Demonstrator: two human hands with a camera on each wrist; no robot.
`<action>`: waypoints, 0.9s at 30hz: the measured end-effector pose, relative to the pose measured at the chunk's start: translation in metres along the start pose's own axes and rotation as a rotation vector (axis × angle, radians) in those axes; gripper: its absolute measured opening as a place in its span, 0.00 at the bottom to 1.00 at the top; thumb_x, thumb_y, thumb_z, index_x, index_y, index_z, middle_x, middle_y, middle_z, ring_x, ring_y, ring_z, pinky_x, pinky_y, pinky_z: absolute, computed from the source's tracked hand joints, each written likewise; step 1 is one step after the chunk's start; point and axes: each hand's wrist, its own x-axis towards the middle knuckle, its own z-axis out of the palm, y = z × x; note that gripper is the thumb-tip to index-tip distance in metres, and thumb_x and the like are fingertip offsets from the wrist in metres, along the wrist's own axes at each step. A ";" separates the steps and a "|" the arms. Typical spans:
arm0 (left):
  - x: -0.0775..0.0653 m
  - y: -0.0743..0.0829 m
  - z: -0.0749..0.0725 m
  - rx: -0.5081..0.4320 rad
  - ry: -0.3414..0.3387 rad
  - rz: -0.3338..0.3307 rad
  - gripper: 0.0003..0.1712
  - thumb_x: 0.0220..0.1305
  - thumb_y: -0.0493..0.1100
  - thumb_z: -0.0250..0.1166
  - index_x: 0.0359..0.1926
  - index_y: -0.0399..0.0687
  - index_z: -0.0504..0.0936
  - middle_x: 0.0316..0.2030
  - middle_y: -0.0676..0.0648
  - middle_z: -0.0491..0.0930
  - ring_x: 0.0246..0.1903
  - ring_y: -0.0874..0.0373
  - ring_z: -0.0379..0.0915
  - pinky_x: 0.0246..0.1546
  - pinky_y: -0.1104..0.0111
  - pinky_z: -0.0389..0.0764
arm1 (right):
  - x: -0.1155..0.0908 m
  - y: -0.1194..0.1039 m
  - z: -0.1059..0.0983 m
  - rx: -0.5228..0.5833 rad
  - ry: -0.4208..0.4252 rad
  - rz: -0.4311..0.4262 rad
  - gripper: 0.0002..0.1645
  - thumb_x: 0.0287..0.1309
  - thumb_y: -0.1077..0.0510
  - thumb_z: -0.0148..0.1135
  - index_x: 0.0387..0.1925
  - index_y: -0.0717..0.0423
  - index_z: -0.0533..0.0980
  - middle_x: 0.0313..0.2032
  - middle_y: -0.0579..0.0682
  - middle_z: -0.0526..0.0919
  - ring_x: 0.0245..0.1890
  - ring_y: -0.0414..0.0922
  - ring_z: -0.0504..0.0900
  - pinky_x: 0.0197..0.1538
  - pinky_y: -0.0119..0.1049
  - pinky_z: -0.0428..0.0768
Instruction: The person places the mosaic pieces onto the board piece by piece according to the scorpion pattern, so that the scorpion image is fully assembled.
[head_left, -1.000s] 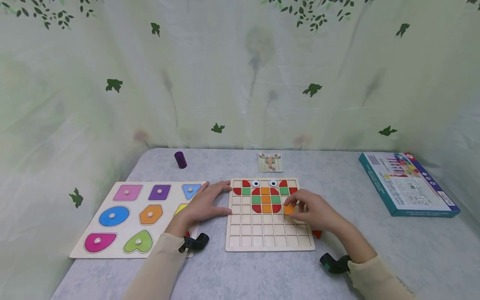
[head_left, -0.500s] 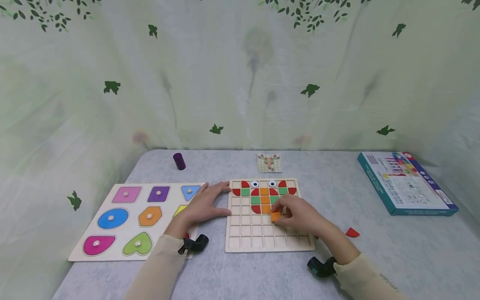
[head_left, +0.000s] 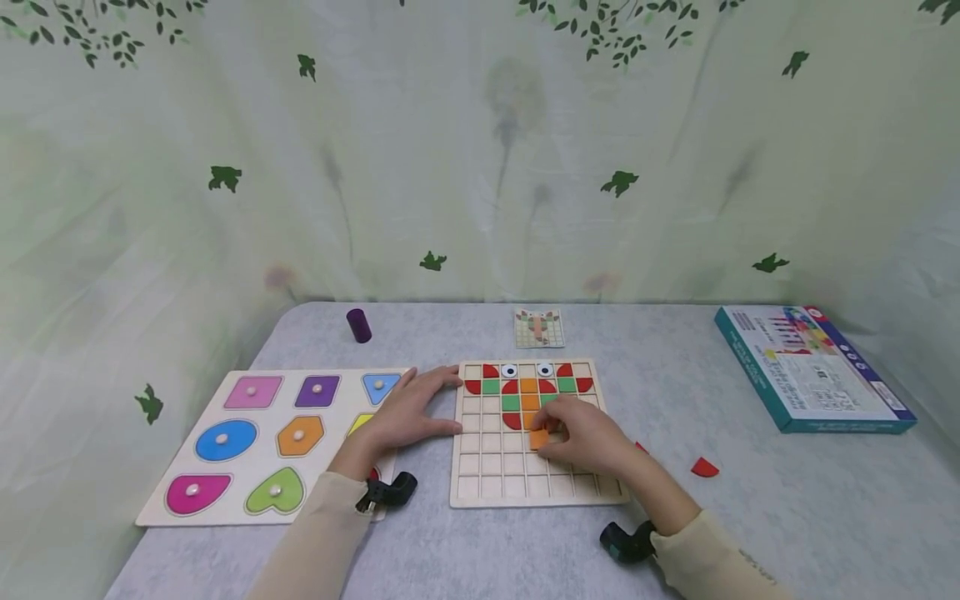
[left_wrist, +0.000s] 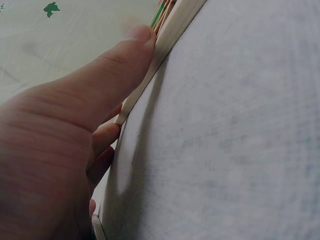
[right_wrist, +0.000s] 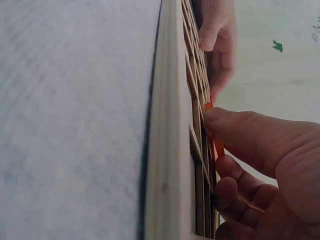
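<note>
A wooden grid board (head_left: 480,485) lies flat on the table, its upper cells filled with red, green and orange tiles and two eye tiles (head_left: 544,370). My right hand (head_left: 588,435) pinches an orange square tile (head_left: 538,440) between thumb and fingers, low over the cells just below the orange column. The right wrist view shows that orange tile (right_wrist: 218,146) tilted at the thumb tip, and the hand hides some tiles behind it. Along the board's left edge rests my left hand (head_left: 411,411), fingers and thumb extended; its thumb (left_wrist: 120,62) touches the rim in the left wrist view.
A shape puzzle board (head_left: 262,458) sits at left, partly under the left forearm. Behind the grid lie a small pattern card (head_left: 538,328) and a dark purple cylinder (head_left: 359,326). A red quarter-round tile (head_left: 705,467) lies to the right; a flat box (head_left: 817,367) stands beyond.
My right hand has carried the orange tile leftward across the board, to below the orange column. Loose red tiles right of the board became more visible. The left hand stays at the edge.
</note>
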 end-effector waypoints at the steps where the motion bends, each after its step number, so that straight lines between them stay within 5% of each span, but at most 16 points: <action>1: 0.000 0.000 0.000 -0.001 0.000 -0.001 0.42 0.55 0.64 0.72 0.67 0.58 0.72 0.75 0.54 0.62 0.77 0.53 0.54 0.80 0.47 0.37 | 0.000 0.000 0.001 0.005 0.003 -0.001 0.12 0.52 0.58 0.75 0.38 0.45 0.81 0.34 0.41 0.77 0.36 0.39 0.73 0.39 0.30 0.75; 16: -0.001 0.001 0.000 -0.006 0.006 0.003 0.41 0.55 0.63 0.72 0.67 0.57 0.72 0.75 0.53 0.62 0.77 0.53 0.53 0.80 0.47 0.37 | -0.001 0.001 0.007 0.010 0.028 0.028 0.13 0.52 0.54 0.76 0.38 0.42 0.81 0.32 0.40 0.75 0.35 0.39 0.71 0.37 0.29 0.73; 27: -0.001 0.002 0.000 -0.002 0.004 0.000 0.40 0.55 0.62 0.73 0.67 0.56 0.72 0.75 0.53 0.62 0.77 0.53 0.54 0.80 0.47 0.37 | -0.006 0.007 0.000 0.099 -0.006 -0.009 0.11 0.61 0.60 0.65 0.44 0.44 0.80 0.35 0.40 0.80 0.33 0.39 0.75 0.36 0.27 0.77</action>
